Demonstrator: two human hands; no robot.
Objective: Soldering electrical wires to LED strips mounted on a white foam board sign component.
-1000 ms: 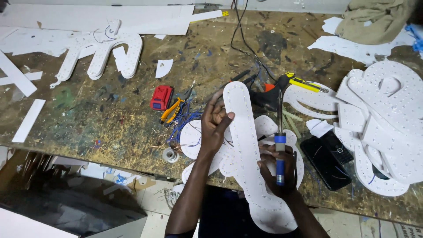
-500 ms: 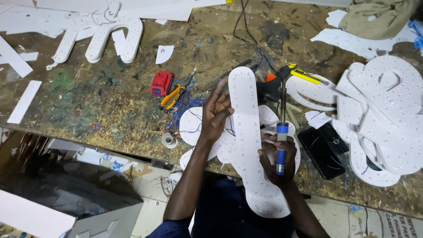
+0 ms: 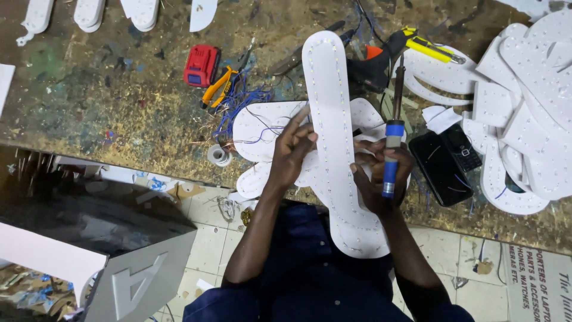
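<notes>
A long white panel (image 3: 336, 149) with rounded ends, dotted along its margins with small lights, is laid across the near edge of the bench (image 3: 119, 107), its lower end overhanging the edge above the person's lap. It rests on other white cut-out shapes (image 3: 265, 134) crossed by thin blue and dark wires. The left hand (image 3: 292, 152) is pressed against the panel's left margin, fingers together and slightly bent. The right hand (image 3: 381, 176) is closed around the blue handle of a soldering iron (image 3: 392, 140), which is held upright with its dark tip pointing toward the far edge.

The space just right of the iron is taken by two black phones (image 3: 447, 161) and a stack of white perforated pieces (image 3: 524, 107) reaching the right edge. Behind the panel a black glue gun (image 3: 372, 65) and a yellow screwdriver (image 3: 429, 50) are lying. To the left, orange-handled pliers (image 3: 217, 86), a red block (image 3: 201, 65) and a small tape roll (image 3: 219, 155) are set on the scarred, paint-flecked wood; beyond them the surface is mostly bare.
</notes>
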